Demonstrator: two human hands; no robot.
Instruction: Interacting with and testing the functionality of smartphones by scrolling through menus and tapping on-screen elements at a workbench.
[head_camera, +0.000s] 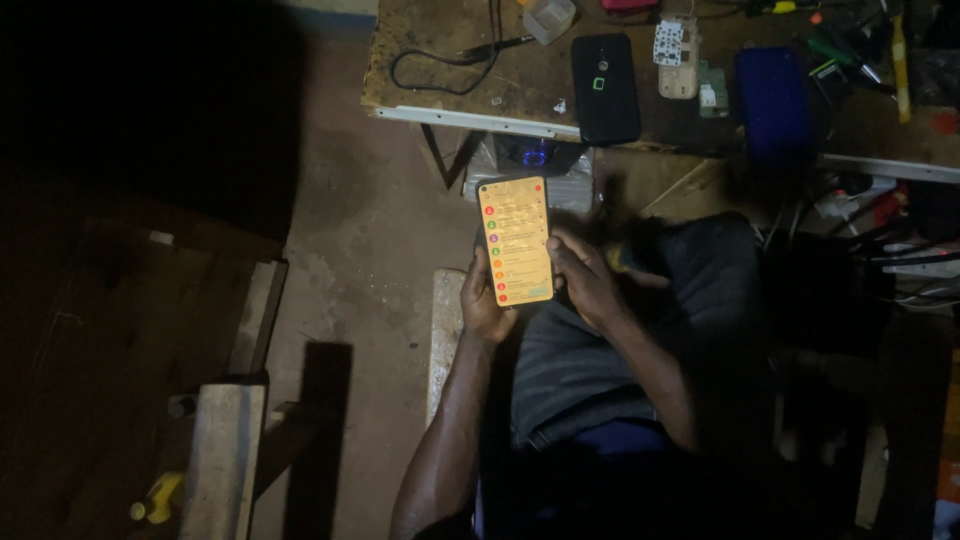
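1. The smartphone (516, 241) is held upright over the person's lap, just below the workbench edge. Its lit screen shows an orange-tinted list with small round icons down the left side.
2. The left hand (486, 303) cradles the smartphone from behind and below, fingers wrapped around its lower left edge.
3. The right hand (585, 279) grips the smartphone's right edge, thumb resting at the screen's side (exact contact point is too dim to tell).
4. Both forearms extend up from the bottom of the view across the person's dark trousers (580, 370).
5. On the workbench (420, 60) above lie a black phone (605, 88) face-down, a black cable (445, 68), a small white circuit board (668, 43) and a blue case (772, 100).
6. Further right are loose tools and tangled wires (880, 215).
7. A wooden bench (225, 450) stands to the left on the concrete floor (370, 260).
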